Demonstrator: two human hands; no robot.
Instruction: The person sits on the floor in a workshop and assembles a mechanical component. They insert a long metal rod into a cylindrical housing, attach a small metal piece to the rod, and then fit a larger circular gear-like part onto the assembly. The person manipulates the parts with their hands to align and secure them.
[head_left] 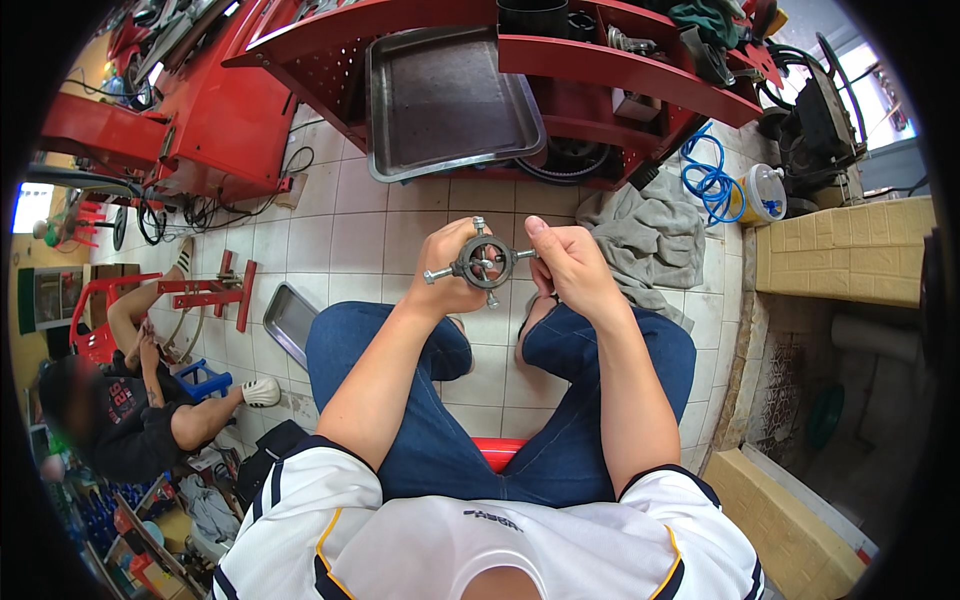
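Observation:
Between my knees I hold a dark metal ring with bolts point(464, 268) screwed in from several sides, their ends meeting near its middle. My left hand point(438, 265) is closed around the ring's left and back side; part of its fingers is hidden behind it. On the right, my right hand point(572, 268) pinches the end of the bolt that points that way, thumb on top. The other bolts stick out toward the top, the left and the bottom. Past the ring, the tiled floor point(330, 243) shows.
An oily metal tray point(450, 100) rests before the red tool cart point(630, 60). A grey cloth point(650, 235) lies right, near a coiled blue hose point(712, 180) and a white bucket point(764, 193). Left are a smaller tray point(290, 320), a red metal stand point(245, 297) and a seated person point(130, 410).

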